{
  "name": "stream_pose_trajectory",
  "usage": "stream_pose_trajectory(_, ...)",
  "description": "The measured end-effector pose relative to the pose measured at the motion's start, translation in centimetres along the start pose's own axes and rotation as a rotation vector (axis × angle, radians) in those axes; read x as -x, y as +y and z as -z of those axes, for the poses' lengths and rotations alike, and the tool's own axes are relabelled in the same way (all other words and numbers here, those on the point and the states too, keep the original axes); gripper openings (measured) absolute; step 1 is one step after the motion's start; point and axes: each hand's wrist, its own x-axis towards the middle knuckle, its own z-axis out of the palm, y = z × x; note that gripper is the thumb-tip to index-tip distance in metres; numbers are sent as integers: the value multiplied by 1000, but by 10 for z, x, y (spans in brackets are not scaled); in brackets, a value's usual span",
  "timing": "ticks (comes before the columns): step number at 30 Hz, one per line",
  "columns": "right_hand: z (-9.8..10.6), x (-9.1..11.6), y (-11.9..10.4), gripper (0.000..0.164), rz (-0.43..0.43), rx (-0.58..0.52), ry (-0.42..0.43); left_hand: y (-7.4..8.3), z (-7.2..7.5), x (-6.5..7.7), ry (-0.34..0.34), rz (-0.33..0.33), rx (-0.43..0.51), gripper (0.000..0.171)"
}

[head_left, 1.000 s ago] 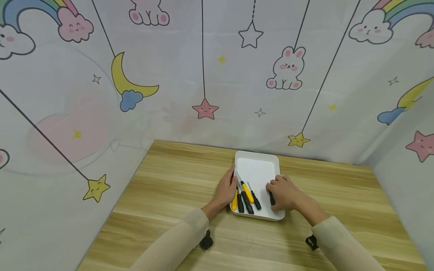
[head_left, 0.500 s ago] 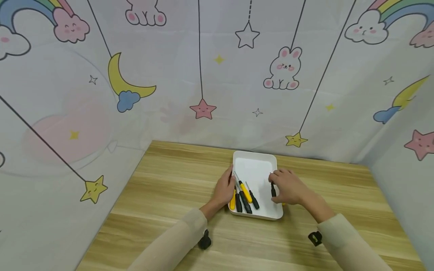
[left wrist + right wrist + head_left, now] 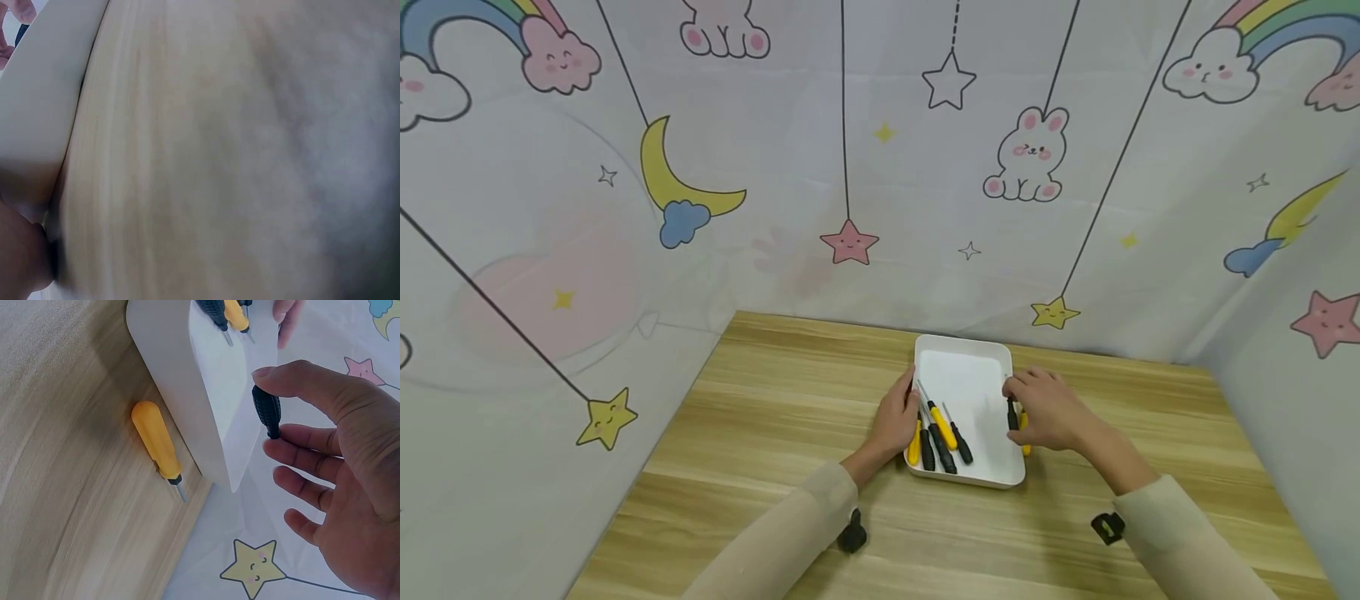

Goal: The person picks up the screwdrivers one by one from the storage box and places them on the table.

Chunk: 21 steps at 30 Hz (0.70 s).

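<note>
Right wrist: right hand is pinching black ridged plastic-looking screwdriver, likely light, stiff, best held mid-handle, end-to-end at right rim of white rectangular tray, left hand holding tray.

Head view: high, forward-down. Wrist views: close, rolled sideways. Head, right wrist share tray.

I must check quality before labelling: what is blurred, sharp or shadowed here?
Left wrist: wooden tabletop blurred, worst toward right edge; right wrist: black screwdriver and yellow-handled screwdriver fairly sharp, soft shadow beside white tray; head: printed rabbit clear.
</note>
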Motion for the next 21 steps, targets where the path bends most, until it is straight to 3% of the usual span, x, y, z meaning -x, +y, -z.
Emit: stream_pose_trajectory(21, 1, 12, 21, 51, -34, -13, 29, 2, 1, 0, 2, -11, 1, 52)
